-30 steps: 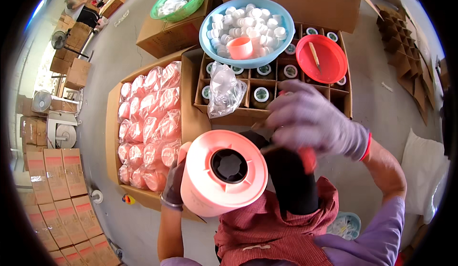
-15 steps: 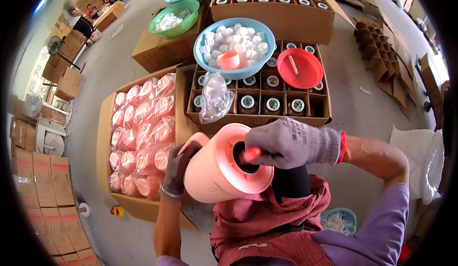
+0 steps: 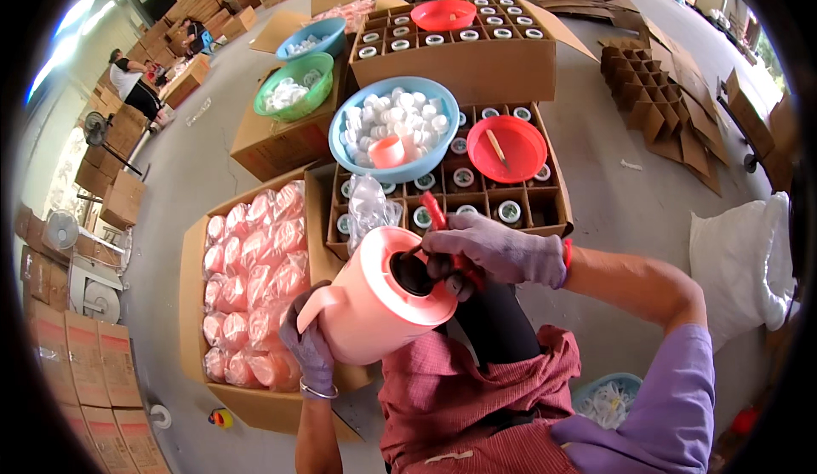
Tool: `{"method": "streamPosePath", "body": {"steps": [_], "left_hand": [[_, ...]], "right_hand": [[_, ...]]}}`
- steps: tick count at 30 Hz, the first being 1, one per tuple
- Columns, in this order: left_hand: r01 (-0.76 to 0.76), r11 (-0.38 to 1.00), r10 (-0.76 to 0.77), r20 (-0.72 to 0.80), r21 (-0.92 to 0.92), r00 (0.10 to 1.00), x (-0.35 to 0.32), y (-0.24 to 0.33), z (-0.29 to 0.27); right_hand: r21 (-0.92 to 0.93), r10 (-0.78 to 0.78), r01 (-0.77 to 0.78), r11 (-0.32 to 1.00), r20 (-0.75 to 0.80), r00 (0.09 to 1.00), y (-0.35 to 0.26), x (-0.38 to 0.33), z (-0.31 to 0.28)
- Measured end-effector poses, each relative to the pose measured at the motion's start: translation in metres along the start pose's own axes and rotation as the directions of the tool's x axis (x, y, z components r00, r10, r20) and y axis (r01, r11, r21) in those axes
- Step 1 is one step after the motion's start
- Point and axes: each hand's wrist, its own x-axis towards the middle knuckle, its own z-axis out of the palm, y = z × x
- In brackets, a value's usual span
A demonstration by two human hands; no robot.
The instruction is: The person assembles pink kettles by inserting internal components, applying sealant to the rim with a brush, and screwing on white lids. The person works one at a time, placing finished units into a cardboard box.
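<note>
- Head view: the left hand (image 3: 308, 338), in a grey glove, grasps the side of a pale pink, rounded plastic jug (image 3: 357, 312) by its looped handle.
- The jug is tilted above the person's lap, its flat ringed end, with a round black opening (image 3: 410, 275), turned up and to the right.
- The right hand (image 3: 494, 248), in a grey glove with a red cuff, clasps a red-handled hand tool (image 3: 434, 212), its dark end at the opening; whether it touches inside cannot be told.
- Left of the jug, a brown cardboard carton (image 3: 194, 304) holds pink pieces in clear plastic (image 3: 259, 282).
- Beyond the hands, a round light-blue plastic basin (image 3: 425, 168) holds white plastic caps (image 3: 404, 112).
</note>
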Motion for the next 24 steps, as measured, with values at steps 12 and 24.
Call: {"method": "streamPosePath", "body": {"steps": [12,24], "left_hand": [[-0.708,0.357,0.502,0.513,0.610,0.696,0.037,-0.019,-0.003],[0.274,0.960,-0.279,0.114,0.060,0.953,-0.022,0.035,0.021]], "right_hand": [[-0.525,-0.582,0.742,-0.417,0.781,0.225,0.007,0.016,-0.026],[-0.644,-0.569,0.655,0.395,0.388,0.725,0.027,0.003,-0.042]]}}
